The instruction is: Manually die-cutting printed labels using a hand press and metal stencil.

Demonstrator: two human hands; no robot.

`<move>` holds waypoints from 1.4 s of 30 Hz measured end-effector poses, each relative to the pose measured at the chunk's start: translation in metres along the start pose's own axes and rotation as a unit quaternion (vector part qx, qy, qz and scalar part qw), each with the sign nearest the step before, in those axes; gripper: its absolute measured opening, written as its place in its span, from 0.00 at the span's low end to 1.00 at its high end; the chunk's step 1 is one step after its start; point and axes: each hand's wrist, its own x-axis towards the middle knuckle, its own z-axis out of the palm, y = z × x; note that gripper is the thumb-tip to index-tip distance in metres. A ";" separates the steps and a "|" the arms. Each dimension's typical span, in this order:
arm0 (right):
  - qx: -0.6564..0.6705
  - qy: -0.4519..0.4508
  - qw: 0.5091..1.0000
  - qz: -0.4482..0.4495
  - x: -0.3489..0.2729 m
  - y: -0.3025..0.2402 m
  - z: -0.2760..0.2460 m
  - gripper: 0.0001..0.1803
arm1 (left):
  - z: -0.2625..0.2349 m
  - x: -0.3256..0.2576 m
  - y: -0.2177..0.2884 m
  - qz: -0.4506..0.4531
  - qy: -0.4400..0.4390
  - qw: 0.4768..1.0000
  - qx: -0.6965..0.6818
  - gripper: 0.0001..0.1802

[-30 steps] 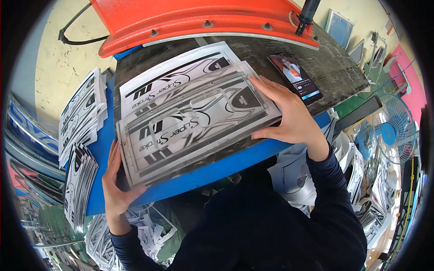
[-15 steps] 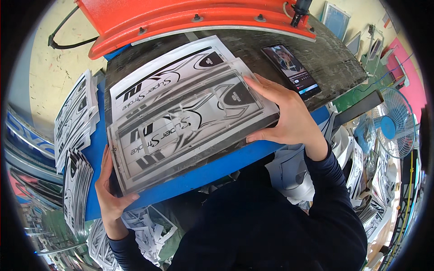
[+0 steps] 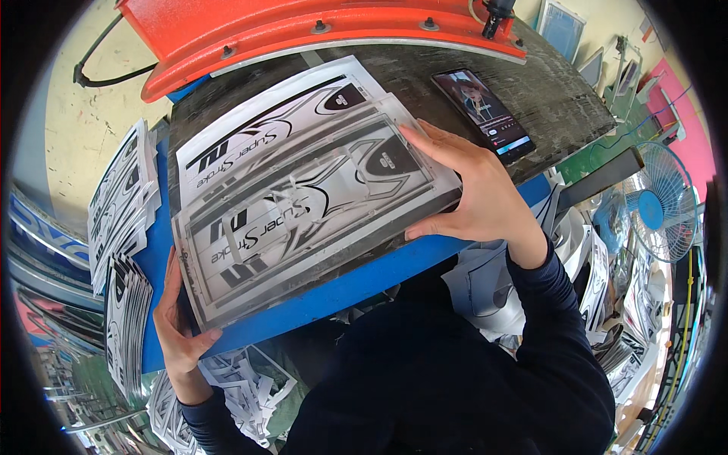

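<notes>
A clear rectangular plate (image 3: 315,212), with raised dark strips like a cutting die, tilts slightly over the near edge of the bench. Black printed shapes and lettering show through it. My left hand (image 3: 180,326) grips its left end, thumb at the near corner and fingers along the side. At the right end, my right hand (image 3: 481,189) holds it between thumb and fingers. White sheets with black print (image 3: 273,125) lie on the dark board beyond and partly beneath the plate. How far the plate stands off the sheets is hard to tell.
The orange-red press beam (image 3: 334,23) spans the far side of the dark board (image 3: 561,98). A lit phone (image 3: 485,114) lies right of the plate. Stacked printed sheets (image 3: 127,318) stand at left; paper scraps (image 3: 235,394) lie below. A fan (image 3: 656,205) stands at right.
Both hands and the plate have shifted slightly left in the picture, along with the bench, sheets and phone. The grip on the plate looks the same.
</notes>
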 end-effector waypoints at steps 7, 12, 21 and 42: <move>0.007 -0.013 1.000 0.016 0.000 -0.003 -0.001 0.62 | 0.000 0.000 0.000 -0.006 0.005 1.000 -0.005 0.64; 0.010 -0.013 1.000 0.022 0.000 -0.001 -0.001 0.63 | -0.001 -0.001 -0.002 -0.003 -0.004 1.000 0.001 0.64; 0.011 -0.010 1.000 0.014 0.000 -0.001 -0.001 0.63 | -0.002 -0.001 -0.002 -0.010 0.000 1.000 -0.007 0.63; 0.005 -0.006 1.000 0.005 0.001 -0.002 -0.002 0.59 | 0.001 -0.003 0.000 0.000 0.016 1.000 0.002 0.64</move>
